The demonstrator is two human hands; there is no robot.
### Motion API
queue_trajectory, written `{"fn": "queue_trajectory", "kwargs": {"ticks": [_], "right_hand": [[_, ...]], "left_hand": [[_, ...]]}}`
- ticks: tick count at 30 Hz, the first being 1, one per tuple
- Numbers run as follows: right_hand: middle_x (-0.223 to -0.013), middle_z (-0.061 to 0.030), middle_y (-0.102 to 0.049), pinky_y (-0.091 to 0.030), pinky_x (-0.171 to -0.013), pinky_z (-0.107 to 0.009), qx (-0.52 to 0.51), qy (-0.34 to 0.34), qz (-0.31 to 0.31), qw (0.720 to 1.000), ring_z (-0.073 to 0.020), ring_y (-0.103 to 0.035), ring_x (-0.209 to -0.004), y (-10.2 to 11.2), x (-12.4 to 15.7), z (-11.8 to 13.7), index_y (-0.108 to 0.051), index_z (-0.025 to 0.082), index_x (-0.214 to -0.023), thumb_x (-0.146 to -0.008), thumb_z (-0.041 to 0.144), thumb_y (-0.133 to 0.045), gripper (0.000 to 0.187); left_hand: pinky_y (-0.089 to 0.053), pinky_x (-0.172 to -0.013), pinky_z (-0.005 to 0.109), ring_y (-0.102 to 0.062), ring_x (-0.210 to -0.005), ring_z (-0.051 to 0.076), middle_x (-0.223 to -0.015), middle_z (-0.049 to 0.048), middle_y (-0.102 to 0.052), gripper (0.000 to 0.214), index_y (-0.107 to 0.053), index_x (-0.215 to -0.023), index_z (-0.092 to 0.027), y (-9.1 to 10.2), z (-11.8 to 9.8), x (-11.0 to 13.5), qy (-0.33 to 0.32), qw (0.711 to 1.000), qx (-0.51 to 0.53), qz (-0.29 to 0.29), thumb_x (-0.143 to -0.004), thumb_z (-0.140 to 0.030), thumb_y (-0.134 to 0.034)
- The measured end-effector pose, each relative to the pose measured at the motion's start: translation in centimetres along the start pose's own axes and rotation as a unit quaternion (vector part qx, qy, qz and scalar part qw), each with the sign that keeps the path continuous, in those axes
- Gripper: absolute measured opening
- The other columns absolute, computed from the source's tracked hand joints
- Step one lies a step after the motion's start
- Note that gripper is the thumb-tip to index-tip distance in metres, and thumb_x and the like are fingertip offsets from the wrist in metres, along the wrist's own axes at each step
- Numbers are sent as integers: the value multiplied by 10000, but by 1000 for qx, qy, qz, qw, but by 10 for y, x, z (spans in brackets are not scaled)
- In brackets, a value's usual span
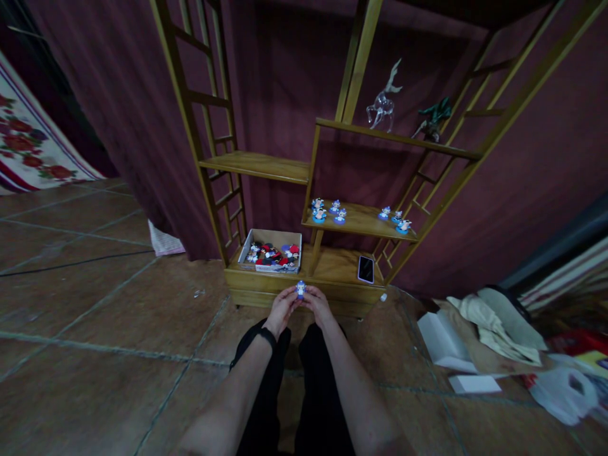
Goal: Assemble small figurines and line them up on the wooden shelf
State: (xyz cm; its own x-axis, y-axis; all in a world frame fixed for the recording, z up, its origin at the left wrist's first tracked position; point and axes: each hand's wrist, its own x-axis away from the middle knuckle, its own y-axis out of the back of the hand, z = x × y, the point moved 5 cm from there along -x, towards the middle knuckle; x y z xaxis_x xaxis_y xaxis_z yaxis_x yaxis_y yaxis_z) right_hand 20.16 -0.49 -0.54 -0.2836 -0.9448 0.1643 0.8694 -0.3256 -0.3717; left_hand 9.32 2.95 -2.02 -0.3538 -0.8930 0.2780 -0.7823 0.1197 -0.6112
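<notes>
My left hand (283, 308) and my right hand (316, 304) meet in front of a low wooden shelf unit (266, 166). Together their fingertips pinch a small blue and white figurine (301, 289), held upright just before the bottom shelf's front edge. A white box (251, 242) with several red, black and white small toys sits on the bottom shelf, just beyond my left hand. Several similar blue figurines (327, 211) stand on the middle shelf, and more (395, 220) further right.
A phone (365, 268) lies on the bottom shelf at right. A glass deer (382, 101) and a dark green figure (434, 119) stand on the upper shelf. White boxes (444, 345), cloth (489, 323) and bags (563, 389) lie on the tiled floor at right.
</notes>
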Motion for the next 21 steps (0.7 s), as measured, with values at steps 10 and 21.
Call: {"fn": "queue_trajectory", "kwargs": {"ticks": [10, 21], "right_hand": [[-910, -28, -671, -489, -751, -325, 14, -7, 14, 1000, -172, -619, -833, 3, -3, -7, -625, 207, -863, -563, 301, -706, 325], [-878, -20, -667, -493, -746, -337, 24, 3, 8, 1000, -172, -615, -797, 0, -2, -3, -622, 211, -857, -543, 287, -710, 335]], "left_hand": [[-507, -708, 249, -644, -737, 132, -830, 69, -687, 277, -631, -891, -129, 0, 2, -2, -28, 999, -5, 16, -632, -52, -693], [-477, -657, 258, -617, -611, 120, -703, 27, -679, 445, -608, -955, -140, 1, 0, -2, -65, 997, -34, -3, -538, -138, -766]]}}
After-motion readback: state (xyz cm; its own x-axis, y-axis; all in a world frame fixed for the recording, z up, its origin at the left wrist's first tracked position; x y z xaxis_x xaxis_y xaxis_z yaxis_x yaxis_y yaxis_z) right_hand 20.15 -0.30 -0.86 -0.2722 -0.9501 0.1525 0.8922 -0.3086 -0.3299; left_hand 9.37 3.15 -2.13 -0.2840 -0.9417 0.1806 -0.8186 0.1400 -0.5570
